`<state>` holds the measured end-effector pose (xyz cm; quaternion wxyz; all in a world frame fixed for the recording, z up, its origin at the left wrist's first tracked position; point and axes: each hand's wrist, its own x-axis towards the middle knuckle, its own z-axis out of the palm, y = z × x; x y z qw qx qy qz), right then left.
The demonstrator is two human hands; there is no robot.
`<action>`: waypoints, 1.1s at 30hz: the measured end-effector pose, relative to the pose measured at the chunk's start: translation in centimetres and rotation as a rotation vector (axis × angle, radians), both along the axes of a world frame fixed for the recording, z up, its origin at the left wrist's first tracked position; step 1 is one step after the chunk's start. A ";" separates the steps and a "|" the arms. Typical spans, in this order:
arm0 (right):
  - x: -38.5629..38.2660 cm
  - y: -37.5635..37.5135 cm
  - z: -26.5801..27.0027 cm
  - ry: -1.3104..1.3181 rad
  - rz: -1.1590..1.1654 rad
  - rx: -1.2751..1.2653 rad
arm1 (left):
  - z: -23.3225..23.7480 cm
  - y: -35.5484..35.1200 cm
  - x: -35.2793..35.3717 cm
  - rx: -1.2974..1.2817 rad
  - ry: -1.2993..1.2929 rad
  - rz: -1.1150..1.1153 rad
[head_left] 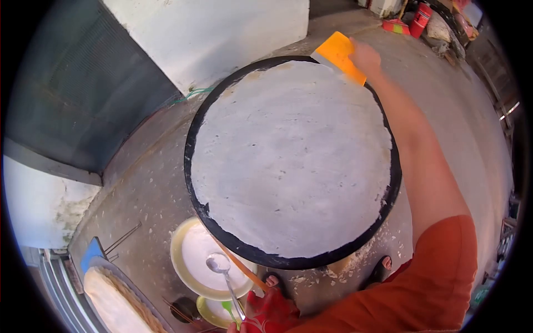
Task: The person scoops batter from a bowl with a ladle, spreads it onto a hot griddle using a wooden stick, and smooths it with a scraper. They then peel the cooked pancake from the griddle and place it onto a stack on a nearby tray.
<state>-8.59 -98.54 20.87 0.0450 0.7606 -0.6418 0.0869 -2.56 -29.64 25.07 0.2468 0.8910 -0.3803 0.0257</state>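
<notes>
Your right hand (366,57) grips the flat yellow scraper (336,51): glide lightly over thin white batter (294,155); left hand's (240,328) grip unclear.

Grey concrete floor (444,83). At upper left, a dark panel (83,83) beside a white wall (222,36), green cord (194,92) at the wall's foot. At upper right, a red cylindrical container (420,20) near a pale sack (438,28).
</notes>
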 end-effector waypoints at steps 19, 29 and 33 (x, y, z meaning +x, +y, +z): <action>33.0 24.1 -0.5 -0.203 1.654 0.202 | 1.7 1.6 1.4 0.242 0.099 -0.080; 5.4 48.4 0.7 0.365 2.459 0.423 | 3.2 5.1 -1.0 0.158 0.211 -0.085; -1.8 47.2 5.0 0.252 2.269 0.424 | 2.8 6.8 -2.3 0.076 0.166 -0.095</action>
